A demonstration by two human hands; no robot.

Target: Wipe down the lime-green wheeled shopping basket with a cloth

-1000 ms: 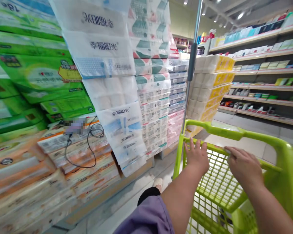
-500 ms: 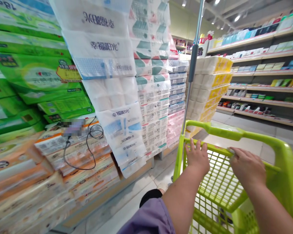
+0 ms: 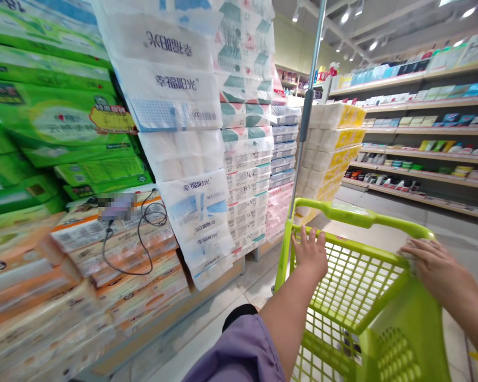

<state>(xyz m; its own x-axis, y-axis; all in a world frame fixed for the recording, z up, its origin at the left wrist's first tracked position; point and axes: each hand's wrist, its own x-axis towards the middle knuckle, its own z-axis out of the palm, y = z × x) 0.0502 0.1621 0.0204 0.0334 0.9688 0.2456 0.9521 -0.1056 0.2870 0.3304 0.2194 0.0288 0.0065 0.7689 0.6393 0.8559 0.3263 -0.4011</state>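
A bright green plastic shopping cart (image 3: 344, 233) with a lattice panel stands in front of me. My left hand (image 3: 311, 253) rests on the panel's top edge near the left corner, fingers spread apart. At the cart's right corner, below the handle's end, my right hand (image 3: 438, 265) presses a crumpled whitish cloth (image 3: 409, 249) against the green plastic. The hand covers part of this cloth, so whether it is fabric or paper I cannot tell. A metal pole (image 3: 304, 116) with a grey sleeve rises from the cart's left corner.
Stacked packs of toilet rolls (image 3: 195, 154) rise on the left beside green tissue packs (image 3: 63, 119). A black cable (image 3: 146, 249) lies on orange tissue packs (image 3: 139, 292). Yellow-and-white packs (image 3: 326, 148) stand beyond the cart. Shelves of boxed goods (image 3: 430, 101) line the right side.
My right hand has moved right with the whitish cloth, from the panel's top edge to the cart's right corner. My left hand keeps its place on the edge. The view has shifted slightly.
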